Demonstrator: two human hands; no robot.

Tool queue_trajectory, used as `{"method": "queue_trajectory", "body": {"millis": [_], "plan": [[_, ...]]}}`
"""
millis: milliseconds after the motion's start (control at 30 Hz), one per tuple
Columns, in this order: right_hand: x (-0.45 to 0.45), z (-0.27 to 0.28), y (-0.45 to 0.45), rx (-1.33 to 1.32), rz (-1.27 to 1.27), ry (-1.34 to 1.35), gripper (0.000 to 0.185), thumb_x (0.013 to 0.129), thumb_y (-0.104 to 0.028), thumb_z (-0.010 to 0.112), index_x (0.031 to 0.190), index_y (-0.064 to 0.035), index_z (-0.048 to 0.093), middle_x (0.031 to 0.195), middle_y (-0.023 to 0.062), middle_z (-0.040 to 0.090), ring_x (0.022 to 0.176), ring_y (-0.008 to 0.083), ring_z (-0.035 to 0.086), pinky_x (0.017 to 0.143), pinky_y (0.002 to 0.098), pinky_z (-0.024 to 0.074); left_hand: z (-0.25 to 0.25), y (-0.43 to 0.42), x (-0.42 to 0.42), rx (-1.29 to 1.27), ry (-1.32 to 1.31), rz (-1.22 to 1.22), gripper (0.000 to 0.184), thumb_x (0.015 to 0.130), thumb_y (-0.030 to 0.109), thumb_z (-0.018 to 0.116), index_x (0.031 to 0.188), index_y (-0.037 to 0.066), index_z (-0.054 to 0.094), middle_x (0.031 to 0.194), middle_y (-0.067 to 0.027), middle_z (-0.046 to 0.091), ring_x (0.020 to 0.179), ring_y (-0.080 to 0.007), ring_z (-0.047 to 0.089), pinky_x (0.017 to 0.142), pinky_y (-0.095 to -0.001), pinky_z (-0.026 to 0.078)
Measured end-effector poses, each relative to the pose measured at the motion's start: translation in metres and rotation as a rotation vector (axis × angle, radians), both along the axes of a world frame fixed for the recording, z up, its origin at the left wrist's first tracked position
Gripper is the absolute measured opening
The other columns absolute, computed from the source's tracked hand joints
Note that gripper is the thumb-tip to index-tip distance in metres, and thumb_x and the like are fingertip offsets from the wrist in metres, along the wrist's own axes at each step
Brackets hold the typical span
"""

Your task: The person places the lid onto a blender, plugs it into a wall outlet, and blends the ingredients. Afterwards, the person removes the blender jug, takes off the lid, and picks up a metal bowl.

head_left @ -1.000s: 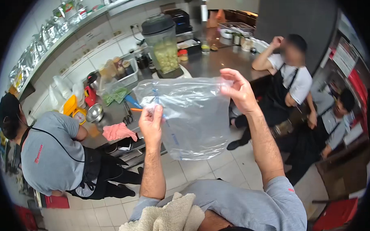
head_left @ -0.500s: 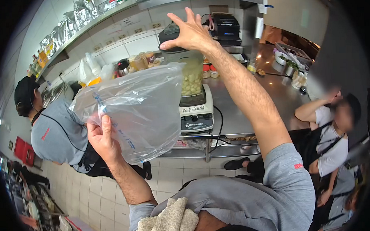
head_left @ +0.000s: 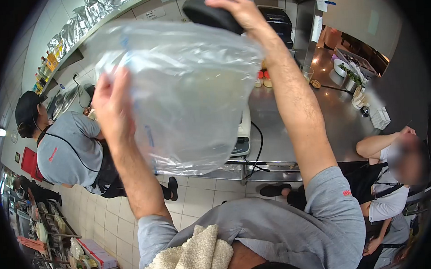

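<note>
Ctr (head_left: 315, 131): outstretched R hand (head_left: 245, 16) on lid (head_left: 205, 14)

Looks like a proper commercial kitchen to me: long steel tabletop (head_left: 291, 115) with red-lidded jars (head_left: 267, 81) and a bowl of greens (head_left: 338, 69) on it, a black blender lid (head_left: 202, 10), a shelf (head_left: 119, 15) loaded with foil pouches (head_left: 85, 20) and bottles (head_left: 46, 65), tiled floor (head_left: 92, 217), plus a co-worker (head_left: 69, 146) in a black cap and grey tee with red lettering, much like the camera wearer's shirt (head_left: 294, 222).

Lid (head_left: 207, 14) lifted (apparently), bag (head_left: 186, 107) across blender (head_left: 245, 127)
</note>
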State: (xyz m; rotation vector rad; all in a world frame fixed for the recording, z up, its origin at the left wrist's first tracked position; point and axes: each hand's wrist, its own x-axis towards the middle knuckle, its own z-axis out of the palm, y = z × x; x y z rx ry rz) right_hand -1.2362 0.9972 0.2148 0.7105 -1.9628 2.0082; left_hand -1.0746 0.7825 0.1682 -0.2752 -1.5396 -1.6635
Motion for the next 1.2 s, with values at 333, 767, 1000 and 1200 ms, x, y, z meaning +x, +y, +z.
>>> {"method": "queue_trajectory", "body": {"millis": [333,767,1000,1200], "plan": [[0.026,0.052,0.096,-0.546,0.009,0.410,0.040,0.077,-0.040,0.059,0.101,-0.0079,0.057,0.083,0.0046,0.060,0.077,0.0150,0.057,0.070,0.0287,0.0489,0.035,0.017,-0.188,-0.125,-0.284,-0.274,0.021,0.076,0.019,0.068,0.074,0.002,0.056,0.061,0.0010,0.050,0.049,-0.0046,0.041,0.042,-0.0208,0.030],[-0.007,-0.006,-0.002,0.467,-0.202,0.683,0.075,0.062,-0.051,0.070,0.120,-0.0081,0.051,0.118,0.0150,0.051,0.108,0.0261,0.050,0.092,0.0337,0.0390,-0.010,-0.014,-0.264,-0.075,-0.569,-0.344,0.032,0.079,0.020,0.062,0.093,-0.009,0.056,0.078,-0.0135,0.060,0.063,-0.0209,0.058,0.055,-0.0340,0.047],[-0.017,-0.039,-0.013,0.876,-0.276,0.772,0.076,0.060,-0.055,0.067,0.124,-0.0177,0.048,0.129,0.0149,0.040,0.117,0.0317,0.040,0.096,0.0445,0.0362,-0.019,-0.015,-0.202,-0.101,-0.674,-0.107,0.058,0.085,0.044,0.053,0.125,0.004,0.042,0.122,-0.0146,0.047,0.113,-0.0219,0.041,0.088,-0.0382,0.036],[-0.007,-0.032,-0.016,0.992,-0.186,0.663,0.076,0.063,-0.050,0.069,0.127,-0.0166,0.044,0.131,0.0140,0.037,0.121,0.0306,0.036,0.098,0.0441,0.0338,-0.012,-0.009,-0.167,-0.421,-0.173,-0.455,0.065,0.086,0.058,0.037,0.129,0.010,0.039,0.130,-0.0096,0.041,0.118,-0.0215,0.037,0.098,-0.0381,0.027]]}}
